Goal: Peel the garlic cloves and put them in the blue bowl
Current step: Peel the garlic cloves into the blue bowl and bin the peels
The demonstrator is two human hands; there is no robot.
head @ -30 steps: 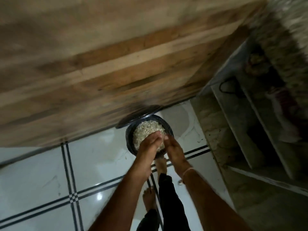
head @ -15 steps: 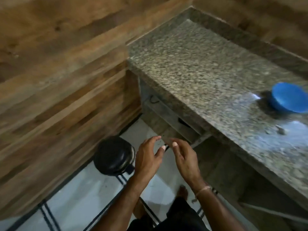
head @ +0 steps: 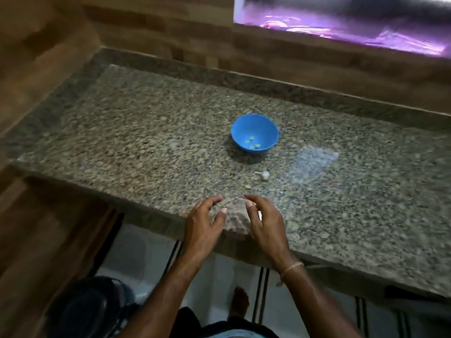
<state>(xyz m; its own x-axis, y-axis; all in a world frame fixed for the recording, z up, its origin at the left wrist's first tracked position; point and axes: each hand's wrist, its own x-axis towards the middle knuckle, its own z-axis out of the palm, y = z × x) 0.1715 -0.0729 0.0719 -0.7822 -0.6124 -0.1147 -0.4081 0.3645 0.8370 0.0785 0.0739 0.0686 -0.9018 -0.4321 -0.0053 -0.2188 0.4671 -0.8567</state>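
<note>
Above the front edge of the surface: the left hand (head: pixel 203 225) and the right hand (head: pixel 264 223) are held side by side, a gap between them, over the speckled grey-brown granite surface (head: pixel 146 132).
Fingers: both sets are spread and loosely bent; nothing is seen gripped in either hand.
Bowl: the round blue plastic bowl (head: pixel 267 131) stands upright near the middle of the surface, well apart from the hands.
Garlic waiting: a whitish skin-covered garlic piece (head: pixel 264 175) lies just in front of the bowl, and a small pale loose clove (head: pixel 247 186) lies between it and the hands.
Garlic done: pale peeled cloves (head: pixel 251 142) lie at the bottom of the bowl.
Risk, loose clove: it could be flicked towards the front edge and lost to the floor if it is pinched carelessly, being small and likely smooth.
Risk, bowl: it looks light and could be tipped or pushed away if a reaching hand brushes its rim.
Risk, skin: scraps could be carried into the bowl with a clove if they cling to the fingers.
Counts: two hands; one bowl; about four peeled cloves inside, blur preventing certainty; two garlic pieces on the surface.
</note>
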